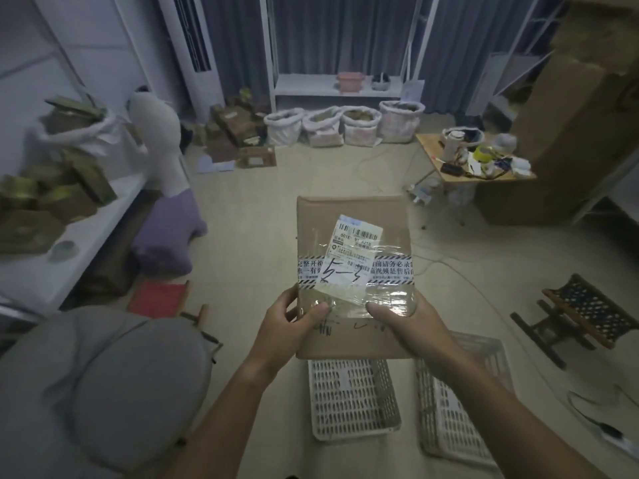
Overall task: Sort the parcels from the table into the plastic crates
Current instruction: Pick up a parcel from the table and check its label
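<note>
I hold a flat brown cardboard parcel [352,233] in front of me, above the floor. A white shipping label and striped tape cross its top face. My left hand [287,326] grips its near left edge, thumb on top. My right hand [408,323] grips the near right edge the same way. Two white plastic crates lie on the floor below the parcel: one [352,399] directly under it, the other [456,409] to the right, partly hidden by my right forearm. Several brown parcels [52,198] are piled on the white table [69,257] at left.
A grey round cushion [103,385] lies at lower left, next to a red stool [155,299]. White sacks [342,126] line the far wall. A small cluttered wooden table [473,160] and big cardboard boxes [570,133] stand at right. A dark stool [584,316] and cables lie on the floor at right.
</note>
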